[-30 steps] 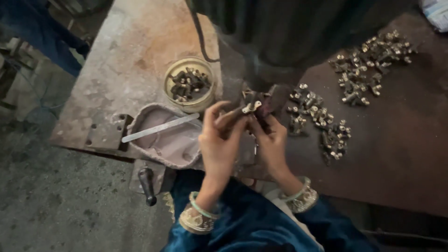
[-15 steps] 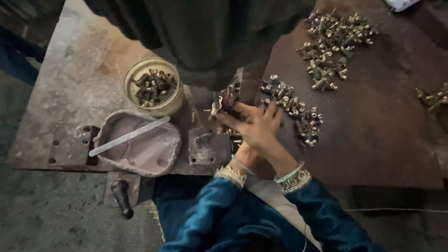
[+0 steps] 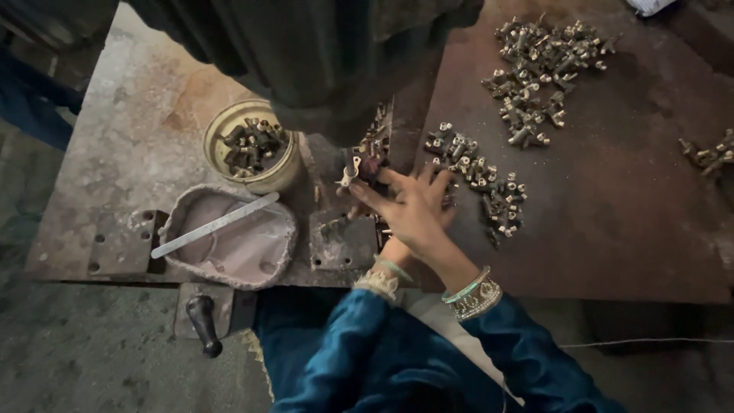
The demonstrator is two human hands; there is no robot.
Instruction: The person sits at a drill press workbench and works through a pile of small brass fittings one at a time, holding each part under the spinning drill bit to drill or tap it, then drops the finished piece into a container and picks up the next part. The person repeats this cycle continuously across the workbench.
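Your rusty metal table (image 3: 627, 214) fills most of the frame, and the dark machine (image 3: 306, 53) looms over its top centre. At lower left sits the shallow pinkish tray (image 3: 252, 260) with a flat metal strip (image 3: 214, 226) across it; just above it is the round tin (image 3: 252, 149) of small fittings. Loose brass fittings lie in a heap (image 3: 535, 69) at upper right and a smaller cluster (image 3: 482, 176) at centre. Your right hand (image 3: 417, 214) lies at centre frame, fingers spread and reaching left. Its fingertips meet a small pale metal piece (image 3: 348, 176) at the machine's base. Your left hand (image 3: 386, 256) is mostly hidden beneath the right; I cannot tell how its fingers sit.
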